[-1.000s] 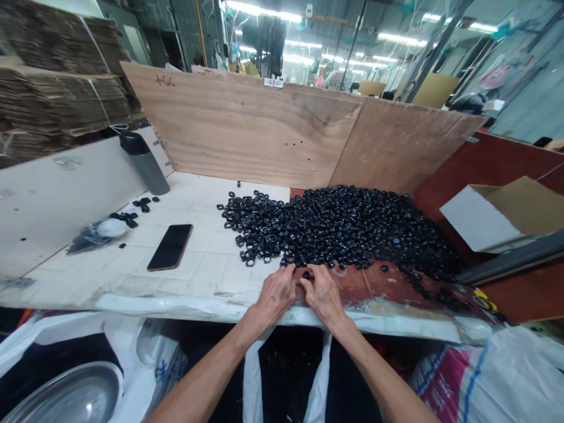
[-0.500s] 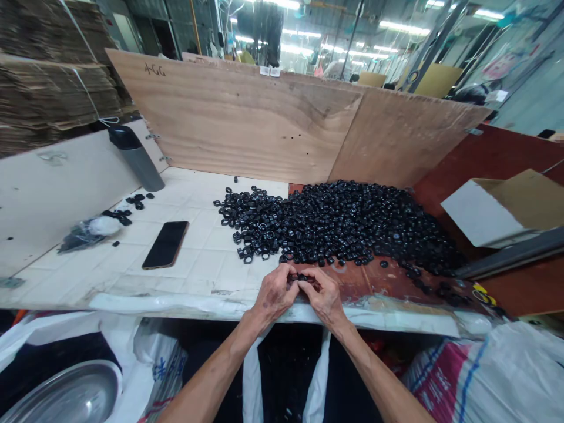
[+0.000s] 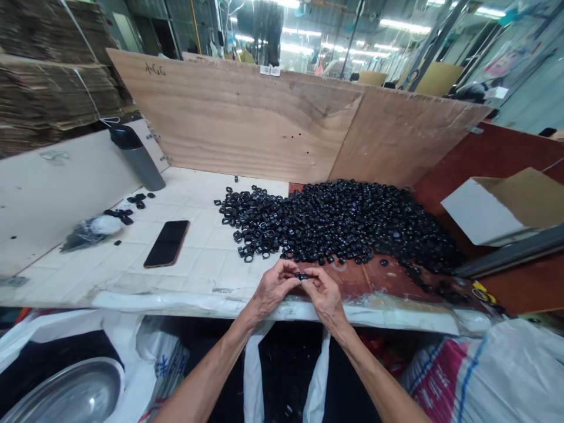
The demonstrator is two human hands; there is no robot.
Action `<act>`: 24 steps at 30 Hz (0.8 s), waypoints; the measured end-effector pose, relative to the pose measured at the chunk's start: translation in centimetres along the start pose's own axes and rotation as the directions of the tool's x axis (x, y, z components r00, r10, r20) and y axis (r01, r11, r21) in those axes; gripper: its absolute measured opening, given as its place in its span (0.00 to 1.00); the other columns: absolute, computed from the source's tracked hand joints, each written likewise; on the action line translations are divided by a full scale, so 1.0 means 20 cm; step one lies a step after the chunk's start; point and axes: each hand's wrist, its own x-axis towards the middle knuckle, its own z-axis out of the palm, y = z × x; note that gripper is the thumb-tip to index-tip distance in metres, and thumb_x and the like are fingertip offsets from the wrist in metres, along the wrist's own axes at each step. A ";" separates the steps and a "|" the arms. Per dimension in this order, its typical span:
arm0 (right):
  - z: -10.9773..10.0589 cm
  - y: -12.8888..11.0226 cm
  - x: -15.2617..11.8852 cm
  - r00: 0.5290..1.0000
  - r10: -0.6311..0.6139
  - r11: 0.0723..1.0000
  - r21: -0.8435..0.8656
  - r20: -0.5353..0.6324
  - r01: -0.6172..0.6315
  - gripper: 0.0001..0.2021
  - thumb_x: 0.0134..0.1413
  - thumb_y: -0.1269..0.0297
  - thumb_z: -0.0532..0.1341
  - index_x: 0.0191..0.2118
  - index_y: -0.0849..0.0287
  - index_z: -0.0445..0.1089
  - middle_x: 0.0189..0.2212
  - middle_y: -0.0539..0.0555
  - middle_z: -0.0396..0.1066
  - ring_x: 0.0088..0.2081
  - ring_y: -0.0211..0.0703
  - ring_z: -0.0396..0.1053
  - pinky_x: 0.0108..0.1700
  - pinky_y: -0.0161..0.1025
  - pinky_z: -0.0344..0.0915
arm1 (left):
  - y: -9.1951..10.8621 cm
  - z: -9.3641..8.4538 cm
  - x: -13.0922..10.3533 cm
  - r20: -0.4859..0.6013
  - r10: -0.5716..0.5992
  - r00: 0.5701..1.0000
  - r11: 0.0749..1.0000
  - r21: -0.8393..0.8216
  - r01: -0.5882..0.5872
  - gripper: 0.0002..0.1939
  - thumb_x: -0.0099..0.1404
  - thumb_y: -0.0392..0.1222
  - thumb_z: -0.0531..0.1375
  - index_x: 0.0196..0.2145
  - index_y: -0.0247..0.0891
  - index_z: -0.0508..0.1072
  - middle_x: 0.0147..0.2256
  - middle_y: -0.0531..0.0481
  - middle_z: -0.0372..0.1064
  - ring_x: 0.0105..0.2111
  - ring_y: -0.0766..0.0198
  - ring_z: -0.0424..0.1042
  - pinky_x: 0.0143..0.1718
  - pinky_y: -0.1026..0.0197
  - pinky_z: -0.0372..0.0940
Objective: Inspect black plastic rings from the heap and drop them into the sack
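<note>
My left hand [image 3: 277, 286] and my right hand [image 3: 324, 294] meet above the table's front edge. Between their pinched fingertips is a small black plastic part [image 3: 301, 276], gripped from both sides; the fingers hide much of its shape. Just beyond my hands spreads a large pile of small black parts [image 3: 343, 220]. Many at its left side look like rings, while those at the right look more like rounded caps. Below the table edge, in front of my body, hangs an open bag with white edges [image 3: 318, 376] and a dark inside.
A phone [image 3: 167, 244] lies left of the pile. Behind it stand a grey bottle [image 3: 140, 158] and a plastic bag of black pieces [image 3: 90, 232]. A wooden board [image 3: 247, 123] closes the back. An open carton [image 3: 493, 211] sits right; a metal basin [image 3: 74, 393] is lower left.
My left fingers have shifted slightly, and the black part between my fingertips now shows more clearly. Both hands stay in nearly the same place, and the pile looks unchanged.
</note>
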 end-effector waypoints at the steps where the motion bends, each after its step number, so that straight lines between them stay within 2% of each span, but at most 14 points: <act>1: 0.00 0.00 0.00 1.000 0.012 1.000 0.011 -0.004 -0.012 0.12 0.58 0.60 0.63 0.45 0.59 0.72 0.36 0.55 0.74 0.34 0.42 0.73 0.38 0.38 0.72 | 0.00 0.00 0.00 -0.002 -0.009 1.000 1.000 -0.029 0.009 0.13 0.61 0.42 0.64 0.42 0.36 0.69 0.38 0.50 0.73 0.37 0.64 0.74 0.42 0.61 0.71; 4: -0.01 -0.02 0.00 0.999 -0.023 1.000 0.011 -0.028 0.023 0.09 0.57 0.60 0.63 0.41 0.59 0.73 0.37 0.55 0.73 0.35 0.42 0.73 0.39 0.38 0.72 | -0.01 0.00 0.00 -0.004 -0.021 1.000 0.998 -0.064 0.021 0.15 0.59 0.42 0.66 0.42 0.35 0.71 0.38 0.48 0.73 0.38 0.62 0.75 0.43 0.59 0.71; 8: -0.03 -0.10 0.01 0.995 -0.097 0.994 -0.060 -0.038 0.095 0.07 0.57 0.61 0.63 0.38 0.58 0.75 0.36 0.55 0.73 0.37 0.44 0.73 0.38 0.38 0.71 | -0.02 -0.01 -0.01 -0.009 0.016 1.000 1.000 -0.015 -0.016 0.14 0.60 0.43 0.67 0.42 0.34 0.74 0.40 0.46 0.74 0.40 0.59 0.75 0.44 0.57 0.72; 10: -0.03 -0.11 0.02 0.994 -0.111 0.991 -0.080 -0.017 0.109 0.07 0.58 0.61 0.63 0.37 0.57 0.76 0.35 0.55 0.74 0.37 0.44 0.73 0.38 0.39 0.71 | -0.02 -0.01 -0.01 -0.022 0.058 0.998 0.997 0.047 -0.057 0.14 0.60 0.44 0.67 0.42 0.35 0.76 0.40 0.45 0.74 0.41 0.59 0.75 0.45 0.56 0.72; 13: -0.01 -0.10 0.01 0.998 -0.063 0.996 -0.067 0.001 0.063 0.08 0.58 0.61 0.63 0.38 0.58 0.76 0.34 0.55 0.74 0.35 0.44 0.73 0.38 0.39 0.72 | -0.02 -0.01 -0.02 -0.027 0.165 0.986 0.974 0.164 -0.159 0.12 0.61 0.45 0.66 0.41 0.36 0.77 0.41 0.45 0.75 0.43 0.58 0.74 0.49 0.55 0.70; 17: 0.02 -0.07 0.00 0.999 0.042 0.999 -0.001 -0.011 -0.042 0.12 0.57 0.58 0.63 0.43 0.60 0.73 0.27 0.52 0.73 0.25 0.40 0.72 0.30 0.37 0.72 | 0.00 -0.01 -0.02 -0.024 0.237 0.971 0.950 0.213 -0.227 0.11 0.63 0.45 0.64 0.40 0.37 0.78 0.42 0.45 0.75 0.44 0.58 0.74 0.49 0.54 0.69; 21: -0.01 -0.10 -0.01 0.997 -0.013 0.999 -0.044 0.083 0.016 0.14 0.60 0.58 0.60 0.48 0.60 0.71 0.31 0.53 0.74 0.26 0.39 0.73 0.31 0.35 0.72 | 0.00 -0.02 -0.02 -0.041 0.255 0.966 0.945 0.223 -0.240 0.10 0.63 0.43 0.64 0.41 0.37 0.78 0.41 0.45 0.76 0.44 0.59 0.74 0.49 0.55 0.69; 22: -0.02 -0.11 0.00 0.994 -0.024 0.996 -0.082 0.102 0.033 0.13 0.61 0.58 0.59 0.46 0.60 0.72 0.31 0.52 0.74 0.26 0.39 0.73 0.31 0.35 0.71 | -0.01 -0.02 -0.02 -0.040 0.259 0.965 0.943 0.227 -0.243 0.10 0.63 0.43 0.64 0.41 0.37 0.78 0.41 0.45 0.76 0.43 0.59 0.74 0.49 0.55 0.69; 24: -0.04 -0.13 0.00 0.993 -0.046 0.976 -0.209 0.107 0.068 0.12 0.63 0.58 0.57 0.36 0.60 0.74 0.24 0.50 0.71 0.23 0.37 0.69 0.29 0.34 0.68 | -0.01 -0.01 -0.02 -0.033 0.267 0.963 0.938 0.239 -0.252 0.09 0.62 0.42 0.65 0.40 0.37 0.78 0.41 0.44 0.76 0.43 0.58 0.75 0.49 0.54 0.69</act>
